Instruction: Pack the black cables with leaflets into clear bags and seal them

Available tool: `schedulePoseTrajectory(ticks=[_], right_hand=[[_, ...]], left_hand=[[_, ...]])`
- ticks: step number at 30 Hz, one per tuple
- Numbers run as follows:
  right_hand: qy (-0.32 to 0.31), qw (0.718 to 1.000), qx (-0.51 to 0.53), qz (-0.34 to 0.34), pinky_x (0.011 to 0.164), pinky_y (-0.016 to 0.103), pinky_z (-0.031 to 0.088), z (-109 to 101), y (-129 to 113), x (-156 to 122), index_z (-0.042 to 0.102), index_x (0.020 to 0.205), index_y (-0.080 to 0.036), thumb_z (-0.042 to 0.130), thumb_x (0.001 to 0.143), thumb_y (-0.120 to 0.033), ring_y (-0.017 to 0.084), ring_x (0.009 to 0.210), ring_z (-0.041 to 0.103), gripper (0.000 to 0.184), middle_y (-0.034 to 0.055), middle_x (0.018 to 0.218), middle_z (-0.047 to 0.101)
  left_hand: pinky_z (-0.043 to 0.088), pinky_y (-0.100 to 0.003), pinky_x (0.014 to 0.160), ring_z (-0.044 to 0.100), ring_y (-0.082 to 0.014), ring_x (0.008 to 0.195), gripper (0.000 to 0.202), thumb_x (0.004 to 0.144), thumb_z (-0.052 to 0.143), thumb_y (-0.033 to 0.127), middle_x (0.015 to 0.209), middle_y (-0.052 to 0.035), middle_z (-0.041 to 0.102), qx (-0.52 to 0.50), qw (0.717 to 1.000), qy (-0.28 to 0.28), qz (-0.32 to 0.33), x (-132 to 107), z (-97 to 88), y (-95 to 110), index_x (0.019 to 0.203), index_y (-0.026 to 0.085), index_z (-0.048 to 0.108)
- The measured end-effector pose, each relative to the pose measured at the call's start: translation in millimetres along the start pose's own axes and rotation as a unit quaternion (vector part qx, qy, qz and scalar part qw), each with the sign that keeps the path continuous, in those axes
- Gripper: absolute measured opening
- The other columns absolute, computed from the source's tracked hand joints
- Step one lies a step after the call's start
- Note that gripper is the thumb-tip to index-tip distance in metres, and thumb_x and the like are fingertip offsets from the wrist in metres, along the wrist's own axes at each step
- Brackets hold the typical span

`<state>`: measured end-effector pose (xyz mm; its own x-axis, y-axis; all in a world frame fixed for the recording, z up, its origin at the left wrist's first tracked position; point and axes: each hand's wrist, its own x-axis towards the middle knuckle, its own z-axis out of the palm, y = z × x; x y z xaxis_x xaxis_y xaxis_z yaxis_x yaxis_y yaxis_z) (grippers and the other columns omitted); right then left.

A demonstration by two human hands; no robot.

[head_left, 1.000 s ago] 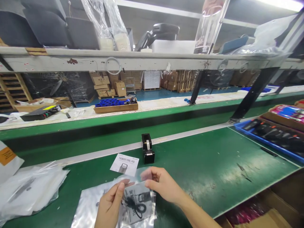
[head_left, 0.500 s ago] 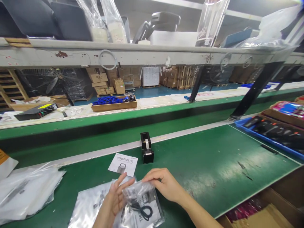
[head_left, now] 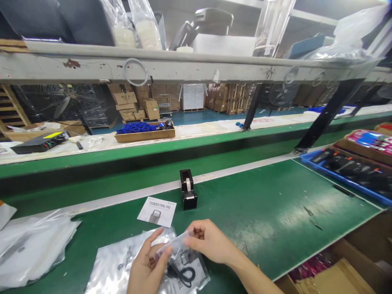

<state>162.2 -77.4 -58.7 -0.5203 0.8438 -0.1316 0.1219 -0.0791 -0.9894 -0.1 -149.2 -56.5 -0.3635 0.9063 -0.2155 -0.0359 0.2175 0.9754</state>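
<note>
A clear plastic bag [head_left: 198, 267] holds a coiled black cable [head_left: 187, 277] and a printed leaflet. My left hand [head_left: 148, 263] pinches the left part of its top edge between thumb and fingers. At the right end of that edge, my right hand [head_left: 210, 241] grips the plastic with thumb and fingertips. The top of the bag looks folded over between the two hands. Under and left of it lies a larger clear bag with printed marks [head_left: 112, 261]. Just beyond my hands, a white "Thunder Trail Pro" leaflet [head_left: 157, 211] lies flat.
A black tape dispenser [head_left: 188, 191] stands behind the leaflet. Stacked plastic bags [head_left: 33, 249] lie at the left. A blue tray [head_left: 309, 161] of black items is at the far right. A cardboard box with blue parts [head_left: 143, 137] sits on the ledge under an overhead shelf [head_left: 183, 67].
My left thumb and fingers have closed on the bag's top edge, where they were spread before. My right hand has curled its fingers, and the top edge now looks folded. The view shifted slightly.
</note>
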Motion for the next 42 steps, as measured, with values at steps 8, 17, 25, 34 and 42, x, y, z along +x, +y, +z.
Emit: schedulePoseTrajectory(ticks=[8, 17, 25, 34, 42], right_hand=[[0.055, 0.998, -0.016, 0.01, 0.047, 0.02, 0.032, 3, -8, 10, 0.054, 0.064, -0.015, 0.058, 0.07, -0.046, 0.009, 0.047, 0.045, 0.031, -0.0044, 0.051, 0.048], [0.225, 0.969, -0.102, 0.031, 0.047, 0.025, 0.038, -29, -20, 70, 0.053, 0.059, -0.017, 0.054, 0.071, -0.049, 0.01, 0.04, 0.049, 0.034, -0.0026, 0.053, 0.05], [0.204, 0.978, -0.054, -0.005, 0.074, 0.027, 0.045, -9, -24, 48, 0.055, 0.071, -0.018, 0.047, 0.075, -0.05, 0.014, 0.082, 0.059, 0.034, 0.0042, 0.091, 0.06], [0.198, 0.969, -0.145, -0.026, 0.073, 0.031, 0.04, -3, -10, 12, 0.054, 0.06, -0.018, 0.055, 0.073, -0.036, 0.018, 0.076, 0.053, 0.023, 0.0044, 0.077, 0.055], [0.054, 0.998, -0.032, 0.031, 0.045, 0.019, 0.032, 47, -9, -11, 0.054, 0.059, -0.015, 0.053, 0.075, -0.043, 0.008, 0.045, 0.044, 0.033, 0.0, 0.053, 0.058]], left_hand=[[0.047, -0.026, 0.061, 0.063, -0.0193, 0.065, 0.037, 0.06, 0.067, 0.048, 0.064, -0.0027, 0.068, -0.084, 0.993, -0.058, -0.052, 0, -0.3, -19, 0.077, 0.015, 0.061], [0.044, -0.019, 0.057, 0.059, -0.0144, 0.059, 0.031, 0.06, 0.068, 0.046, 0.058, 0.003, 0.065, -0.06, 0.998, -0.028, -0.018, -3, -11.4, -13, 0.074, 0.018, 0.066], [0.042, -0.02, 0.048, 0.053, -0.013, 0.047, 0.033, 0.056, 0.07, 0.048, 0.05, 0.0042, 0.061, -0.058, 0.998, 0.007, -0.031, 0, -14.5, -14, 0.072, 0.018, 0.065], [0.046, -0.021, 0.054, 0.055, -0.0146, 0.053, 0.032, 0.055, 0.07, 0.048, 0.052, 0.0042, 0.061, -0.057, 0.997, 0.057, -0.021, 1, -12.0, -1, 0.069, 0.02, 0.064], [0.044, -0.019, 0.056, 0.056, -0.0151, 0.054, 0.029, 0.06, 0.064, 0.051, 0.048, 0.0045, 0.057, 0.087, 0.989, 0.095, 0.067, -13, -3.5, 7, 0.068, 0.023, 0.066]])
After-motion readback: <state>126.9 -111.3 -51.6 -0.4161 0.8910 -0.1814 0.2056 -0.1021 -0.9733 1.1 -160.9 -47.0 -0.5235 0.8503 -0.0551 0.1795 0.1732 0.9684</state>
